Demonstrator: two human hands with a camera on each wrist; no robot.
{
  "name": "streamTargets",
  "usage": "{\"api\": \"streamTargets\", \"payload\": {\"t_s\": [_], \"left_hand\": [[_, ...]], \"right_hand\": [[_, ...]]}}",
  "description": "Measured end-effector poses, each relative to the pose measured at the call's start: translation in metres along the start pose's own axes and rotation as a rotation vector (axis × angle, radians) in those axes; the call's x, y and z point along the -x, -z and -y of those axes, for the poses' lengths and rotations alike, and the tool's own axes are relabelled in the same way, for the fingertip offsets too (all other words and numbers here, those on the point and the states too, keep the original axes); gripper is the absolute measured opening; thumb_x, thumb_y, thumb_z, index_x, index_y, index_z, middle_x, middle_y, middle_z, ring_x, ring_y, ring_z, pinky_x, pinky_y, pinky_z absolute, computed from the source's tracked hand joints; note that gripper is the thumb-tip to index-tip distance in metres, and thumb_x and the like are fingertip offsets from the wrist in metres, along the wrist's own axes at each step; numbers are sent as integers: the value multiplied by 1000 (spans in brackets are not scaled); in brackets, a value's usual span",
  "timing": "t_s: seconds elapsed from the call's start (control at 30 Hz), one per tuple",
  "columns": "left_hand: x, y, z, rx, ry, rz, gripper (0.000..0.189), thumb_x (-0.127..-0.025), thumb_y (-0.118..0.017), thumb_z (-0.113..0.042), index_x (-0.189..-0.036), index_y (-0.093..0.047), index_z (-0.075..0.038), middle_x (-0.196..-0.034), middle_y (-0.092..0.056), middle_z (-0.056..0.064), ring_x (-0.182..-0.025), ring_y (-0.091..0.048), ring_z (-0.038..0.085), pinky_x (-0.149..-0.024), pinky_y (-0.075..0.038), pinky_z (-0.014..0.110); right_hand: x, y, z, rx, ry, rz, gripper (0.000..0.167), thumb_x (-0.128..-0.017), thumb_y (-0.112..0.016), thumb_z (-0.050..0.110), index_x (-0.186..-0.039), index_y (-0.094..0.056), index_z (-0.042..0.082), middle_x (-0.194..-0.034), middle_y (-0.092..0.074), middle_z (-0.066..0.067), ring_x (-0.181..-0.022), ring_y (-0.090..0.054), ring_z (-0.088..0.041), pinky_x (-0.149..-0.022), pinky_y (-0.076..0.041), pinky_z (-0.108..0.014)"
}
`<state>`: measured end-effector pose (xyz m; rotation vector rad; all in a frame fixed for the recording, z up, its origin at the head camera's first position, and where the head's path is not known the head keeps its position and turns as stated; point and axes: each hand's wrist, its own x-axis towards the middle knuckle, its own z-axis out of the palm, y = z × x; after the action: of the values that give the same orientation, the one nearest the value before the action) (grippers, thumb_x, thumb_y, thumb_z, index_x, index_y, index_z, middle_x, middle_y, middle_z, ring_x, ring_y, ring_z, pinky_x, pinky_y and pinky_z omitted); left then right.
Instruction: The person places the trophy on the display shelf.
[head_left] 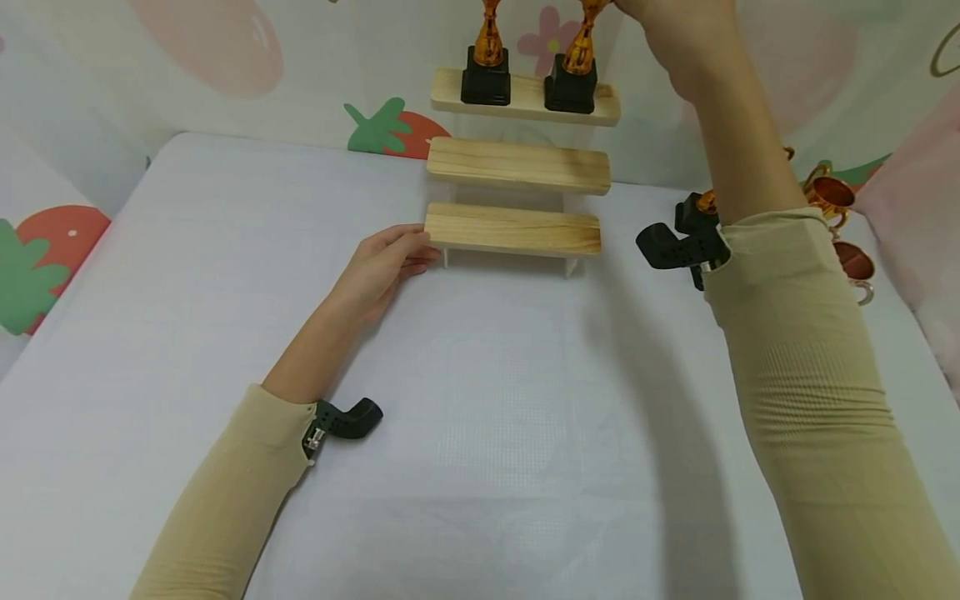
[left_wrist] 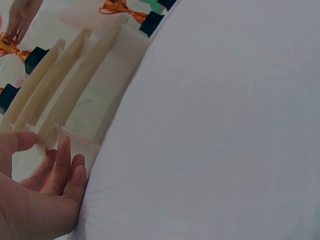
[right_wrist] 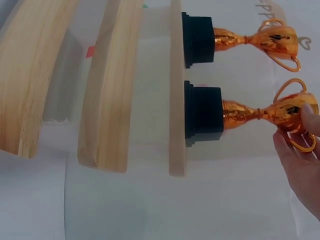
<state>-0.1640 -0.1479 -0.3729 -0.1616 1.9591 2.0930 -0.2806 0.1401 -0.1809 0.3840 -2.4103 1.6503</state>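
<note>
My right hand (right_wrist: 302,167) holds the cup of a gold trophy (right_wrist: 240,115), thumb on one side and fingers round the other, probably to keep it upright while its black base sits on the top shelf (head_left: 527,98) below my fingertips. A second trophy (right_wrist: 232,39) stands just beside it, to the left of those fingers. My left hand (head_left: 382,271) pinches the end of the lowest shelf (head_left: 513,229), likely steadying the stand against a nudge from above. From the head, my right fingertips and both cups are cut off. More trophies (head_left: 834,193) lie by my right sleeve (head_left: 810,375), which partly hides them; I can't tell how many.
</note>
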Motion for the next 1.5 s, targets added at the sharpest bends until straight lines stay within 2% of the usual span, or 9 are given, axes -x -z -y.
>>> {"api": "streamTargets", "payload": {"t_s": [0.1,0.23,0.43,0.67,0.9,1.17,1.33,1.5], "left_hand": [[1,0,0,3,-1,2,46,-112,-51,-15,-152,-47,7,-108,-64,0,-105,-63,10,-111,-47,30],[2,-1,0,-1,1,2,46,-112,-50,-16,-152,-47,7,-113,-63,2,-106,-63,9,-111,-47,31],[3,-1,-1,-4,-2,3,46,-112,-50,-15,-152,-47,7,-111,-63,1,-105,-63,9,-109,-48,30],[4,2,-1,-7,0,-4,46,-112,-50,-16,-152,-47,7,-107,-64,-2,-105,-62,9,-110,-47,29],[5,3,0,-21,2,-2,45,-112,-50,-17,-151,-48,7,-107,-64,-2,-105,-62,9,-107,-47,28],[4,4,1,-29,-1,0,45,-112,-50,-17,-150,-49,7,-105,-64,-3,-103,-62,8,-101,-49,24],[4,5,2,-35,-8,8,45,-112,-50,-17,-150,-49,7,-104,-65,-4,-103,-62,8,-103,-49,25],[4,6,2,-36,-10,12,45,-112,-50,-18,-150,-49,7,-104,-65,-4,-104,-63,8,-106,-48,27]], "right_hand": [[1,1,-2,15,27,-1,35,-107,-63,15,-142,-65,14,-131,-60,6,-119,-55,-7,-113,-42,-19],[4,4,-6,55,37,-32,37,-105,-67,17,-142,-65,15,-134,-62,5,-125,-55,-8,-115,-40,-20],[16,13,-10,62,-5,-70,44,-105,-66,17,-149,-59,15,-149,-59,-1,-138,-54,-12,-118,-37,-18],[31,19,-14,-10,-100,-76,62,-105,-63,10,-161,-41,26,-161,-44,7,-141,-53,-15,-115,-41,-17],[43,25,-20,-37,-122,-131,57,-103,-65,8,-155,-49,25,-152,-52,2,-133,-59,-17,-115,-44,-21],[67,32,-20,44,-134,-156,54,-105,-65,12,-156,-50,23,-153,-53,0,-134,-59,-16,-116,-43,-22],[85,38,-23,9,-174,-178,52,-104,-65,11,-154,-51,18,-146,-56,2,-130,-59,-16,-114,-44,-21],[102,46,-26,14,-203,-200,49,-105,-66,13,-152,-55,17,-142,-59,5,-129,-60,-14,-112,-45,-21]]}}
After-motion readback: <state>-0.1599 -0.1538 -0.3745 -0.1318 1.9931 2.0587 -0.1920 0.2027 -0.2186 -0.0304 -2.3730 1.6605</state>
